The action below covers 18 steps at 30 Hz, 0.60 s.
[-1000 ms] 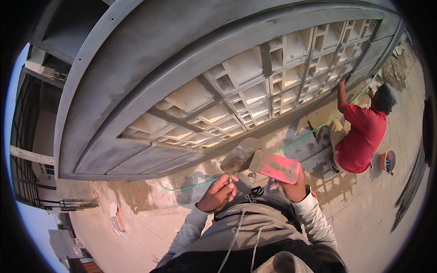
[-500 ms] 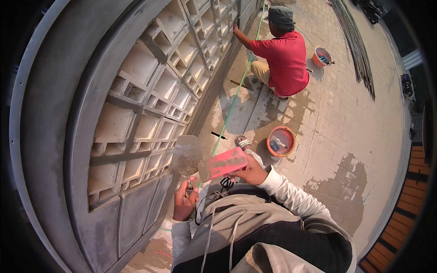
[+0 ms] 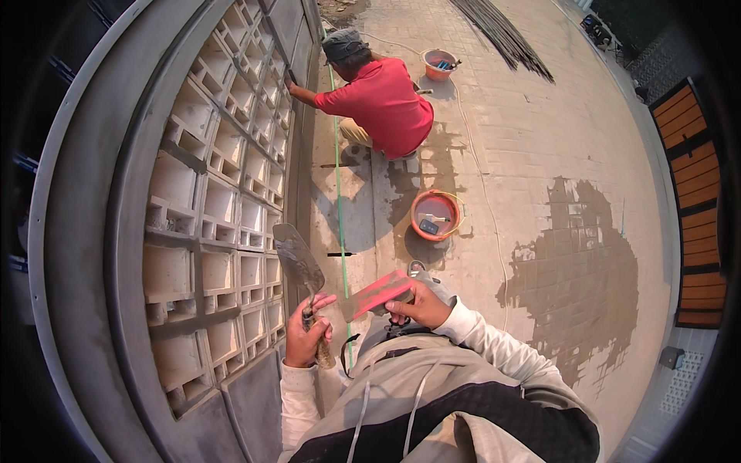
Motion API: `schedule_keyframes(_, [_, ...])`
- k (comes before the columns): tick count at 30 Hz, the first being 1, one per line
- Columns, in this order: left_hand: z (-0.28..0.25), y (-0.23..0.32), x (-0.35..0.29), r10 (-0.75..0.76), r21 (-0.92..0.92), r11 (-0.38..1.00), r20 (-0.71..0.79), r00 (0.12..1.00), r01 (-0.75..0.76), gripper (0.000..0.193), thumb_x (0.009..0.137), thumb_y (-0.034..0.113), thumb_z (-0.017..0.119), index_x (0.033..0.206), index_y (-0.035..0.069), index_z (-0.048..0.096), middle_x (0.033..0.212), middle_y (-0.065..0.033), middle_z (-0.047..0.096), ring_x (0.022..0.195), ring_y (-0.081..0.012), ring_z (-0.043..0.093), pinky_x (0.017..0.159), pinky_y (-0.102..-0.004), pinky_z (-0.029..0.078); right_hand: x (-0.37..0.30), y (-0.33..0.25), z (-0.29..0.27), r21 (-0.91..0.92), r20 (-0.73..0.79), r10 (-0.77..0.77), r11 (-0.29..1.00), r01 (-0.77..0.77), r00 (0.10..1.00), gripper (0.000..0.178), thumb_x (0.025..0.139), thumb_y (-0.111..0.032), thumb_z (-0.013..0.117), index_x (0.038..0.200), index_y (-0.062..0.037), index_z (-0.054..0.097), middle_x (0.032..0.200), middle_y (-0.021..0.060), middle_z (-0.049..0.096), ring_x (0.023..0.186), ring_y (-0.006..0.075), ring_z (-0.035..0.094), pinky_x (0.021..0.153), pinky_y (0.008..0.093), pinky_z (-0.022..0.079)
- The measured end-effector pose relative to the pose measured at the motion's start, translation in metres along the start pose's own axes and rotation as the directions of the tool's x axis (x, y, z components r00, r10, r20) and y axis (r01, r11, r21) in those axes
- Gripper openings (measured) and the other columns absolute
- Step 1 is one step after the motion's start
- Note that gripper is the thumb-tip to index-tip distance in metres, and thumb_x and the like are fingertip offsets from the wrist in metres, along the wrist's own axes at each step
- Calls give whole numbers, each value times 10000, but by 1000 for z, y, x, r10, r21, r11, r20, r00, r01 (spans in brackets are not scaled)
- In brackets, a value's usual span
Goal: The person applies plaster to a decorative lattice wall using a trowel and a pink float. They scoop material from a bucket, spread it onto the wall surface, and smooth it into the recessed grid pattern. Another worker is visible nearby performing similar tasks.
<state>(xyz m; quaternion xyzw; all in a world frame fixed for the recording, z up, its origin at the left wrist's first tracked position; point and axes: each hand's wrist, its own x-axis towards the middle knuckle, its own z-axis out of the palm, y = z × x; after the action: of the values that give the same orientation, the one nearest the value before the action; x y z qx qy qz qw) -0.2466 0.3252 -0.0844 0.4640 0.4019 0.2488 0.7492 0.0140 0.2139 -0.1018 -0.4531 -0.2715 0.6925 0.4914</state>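
Left hand (image 3: 308, 333): fingers wrapped round the handle of one trowel, blade (image 3: 299, 258) grey and smeared, pointing away, tilted leftward, seen against the foot of the wall. Right hand (image 3: 421, 306): thumb above, gripping the right end of one red-pink float (image 3: 380, 295), held before the torso, right of the trowel; its hidden fingers cannot be fully made out. Changed from half a second ago: blade, then upright beside the float's left end, now stands well apart from it; float turned, showing less of its broad face. Left: one grey wall with pale lattice panel (image 3: 168, 272), now nearer upright in view. Alongside: one green line (image 3: 340, 201), running near to far. Beyond the float: one orange bucket (image 3: 434, 238), containing a dark object. Far: one crouching co-worker in red (image 3: 386, 112), arm at the wall; second bucket (image 3: 440, 75); bundle of rods (image 3: 505, 40). Right: one damp patch (image 3: 575, 270), now farther left in view.
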Motion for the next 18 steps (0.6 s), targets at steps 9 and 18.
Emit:
schedule_keyframes(9, [79, 45, 23, -105, 184, 982, 338, 935, 44, 502, 922, 31, 599, 1404, -7, 464, 1265, -88, 626, 669, -61, 535, 613, -229, 481, -43, -3, -37, -32, -91, -226, 974, 223, 970, 311, 914, -69, 691, 1185, -1, 554, 894, 48, 674, 688, 109, 625, 600, 258, 518])
schedule_keyframes(18, [123, 16, 31, -97, 52, 995, 384, 918, 83, 493, 898, 25, 558, 1382, 2, 466, 1197, -67, 629, 597, -47, 519, 530, -220, 476, -77, 3, -78, 9, -260, -251, 965, 262, 932, 527, 882, -200, 741, 1285, -33, 446, 1033, 114, 643, 693, 174, 608, 533, 287, 494])
